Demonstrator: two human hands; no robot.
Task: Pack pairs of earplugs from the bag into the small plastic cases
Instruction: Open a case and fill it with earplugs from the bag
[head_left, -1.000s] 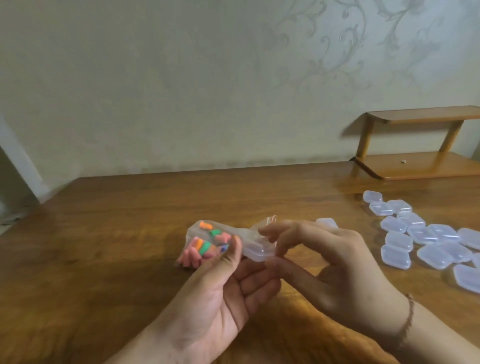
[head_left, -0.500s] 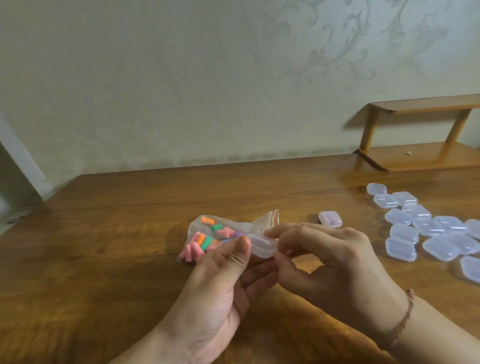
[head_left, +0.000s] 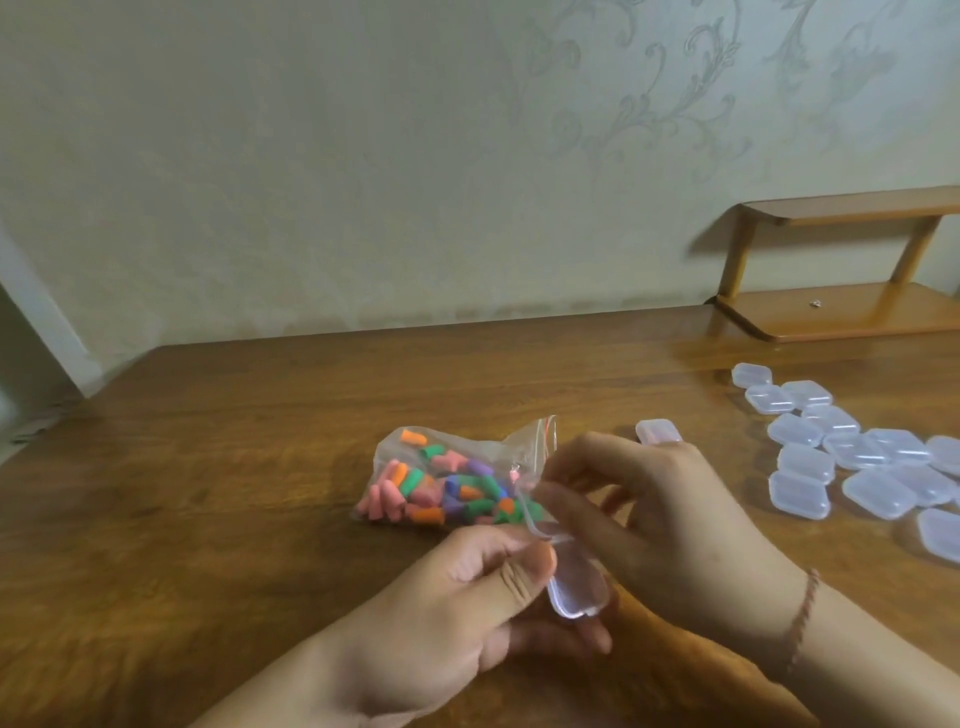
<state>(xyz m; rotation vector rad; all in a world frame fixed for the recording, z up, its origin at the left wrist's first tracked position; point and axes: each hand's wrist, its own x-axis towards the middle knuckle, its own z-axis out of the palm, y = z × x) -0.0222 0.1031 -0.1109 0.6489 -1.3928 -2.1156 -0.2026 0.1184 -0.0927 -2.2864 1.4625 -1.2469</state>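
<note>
From the head view, a person is sitting at a wooden tabletop with both hands raised just above it. The left hand is gripping a small clear plastic case, thumb curled over its near edge and fingers tucked beneath it. The right hand is pinching the upper part of the same case between thumb and forefinger, where its lid is standing tilted up from the base; whether anything is lying inside the case I cannot tell. Just behind the hands, a clear zip bag is lying on the tabletop, stuffed with earplugs in pink, orange, green and purple, its mouth pointing toward the right hand. One closed case is sitting alone beyond the right hand's knuckles. Further right, a cluster of closed cases is lying spread over the tabletop, running off the frame's edge. A thin bracelet is circling the right wrist. At the back right, a small wooden shelf is standing against the patterned wall.
</note>
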